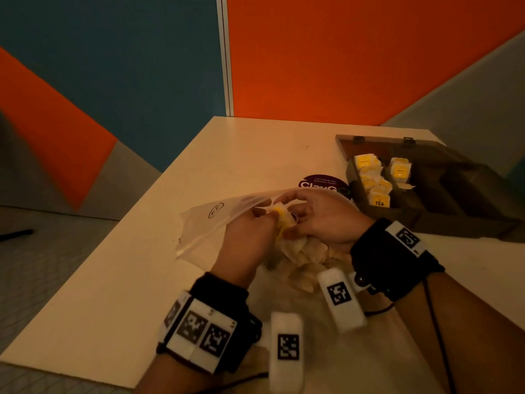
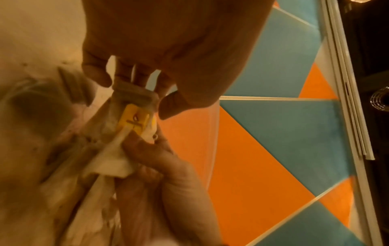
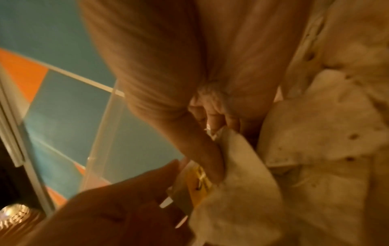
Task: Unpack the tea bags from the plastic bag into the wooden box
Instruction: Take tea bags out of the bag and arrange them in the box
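My two hands meet at the mouth of the clear plastic bag [image 1: 206,220], over the middle of the table. Between them is a white tea bag with a yellow tag [image 1: 281,223] [image 2: 134,119] [image 3: 242,166]. My left hand [image 1: 265,213] [image 2: 134,89] pinches its top end between thumb and fingers. My right hand [image 1: 289,220] [image 3: 212,133] grips its lower part. Several loose tea bags [image 1: 304,251] [image 3: 336,133] lie heaped under my right palm. The dark wooden box [image 1: 454,194] stands open at the right, with yellow-tagged tea bags [image 1: 372,180] in its left compartments.
A round purple sticker [image 1: 324,182] lies on the cream table [image 1: 250,155] between the hands and the box. The table's left edge runs diagonally close to the plastic bag. Orange and blue partition walls [image 1: 341,52] stand behind the table.
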`<act>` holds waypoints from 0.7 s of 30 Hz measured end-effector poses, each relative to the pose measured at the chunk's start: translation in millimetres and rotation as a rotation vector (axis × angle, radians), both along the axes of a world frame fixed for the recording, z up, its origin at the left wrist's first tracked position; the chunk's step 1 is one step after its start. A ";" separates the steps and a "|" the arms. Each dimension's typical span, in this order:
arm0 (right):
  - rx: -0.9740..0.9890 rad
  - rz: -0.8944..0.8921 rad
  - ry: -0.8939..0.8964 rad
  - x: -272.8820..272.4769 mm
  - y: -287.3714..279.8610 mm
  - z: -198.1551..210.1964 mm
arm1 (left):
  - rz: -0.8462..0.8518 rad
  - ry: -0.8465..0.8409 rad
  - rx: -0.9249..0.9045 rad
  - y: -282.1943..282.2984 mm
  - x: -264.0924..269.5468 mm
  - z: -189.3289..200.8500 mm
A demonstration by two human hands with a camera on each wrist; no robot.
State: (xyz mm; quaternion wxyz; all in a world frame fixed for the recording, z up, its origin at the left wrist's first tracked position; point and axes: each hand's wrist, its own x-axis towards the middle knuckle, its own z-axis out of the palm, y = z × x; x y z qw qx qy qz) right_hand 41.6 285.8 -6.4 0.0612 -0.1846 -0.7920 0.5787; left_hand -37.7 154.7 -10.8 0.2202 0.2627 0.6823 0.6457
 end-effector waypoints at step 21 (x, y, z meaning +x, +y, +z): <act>-0.051 -0.246 0.256 12.3 5.2 -27.5 | -0.213 -0.082 -0.071 14.9 -13.8 -27.8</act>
